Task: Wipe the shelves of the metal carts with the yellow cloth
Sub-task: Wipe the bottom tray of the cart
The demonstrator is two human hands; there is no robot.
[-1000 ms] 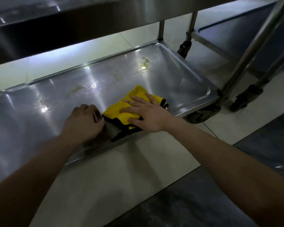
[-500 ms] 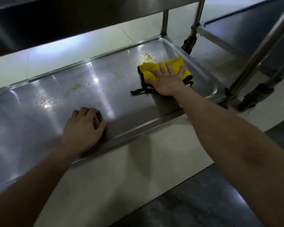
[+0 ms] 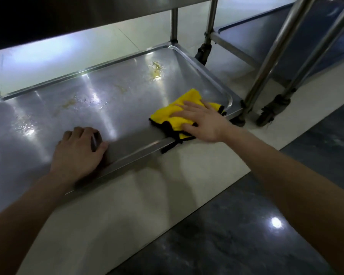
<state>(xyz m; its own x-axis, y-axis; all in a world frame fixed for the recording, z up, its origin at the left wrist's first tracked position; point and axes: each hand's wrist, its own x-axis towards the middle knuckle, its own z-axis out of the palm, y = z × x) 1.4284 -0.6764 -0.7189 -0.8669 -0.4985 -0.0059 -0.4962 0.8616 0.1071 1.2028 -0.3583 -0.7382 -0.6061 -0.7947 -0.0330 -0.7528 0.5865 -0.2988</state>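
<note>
Cloth at the shelf's front right corner

Right hand (image 3: 202,121) lies flat, fingers spread, pressing the yellow cloth (image 3: 177,114) onto the bottom shelf (image 3: 115,108) near its front right corner; a black edge of the cloth hangs over the rim. Left hand (image 3: 77,153) curls over the front rim, fingers bent. Yellowish stains (image 3: 156,71) sit near the back

No legible text or labels anywhere

The shelf (image 3: 127,108) lies bare between the hands and to the far rim; an upper shelf (image 3: 87,14) overhangs it, posts (image 3: 174,24) flanking the right end.
</note>
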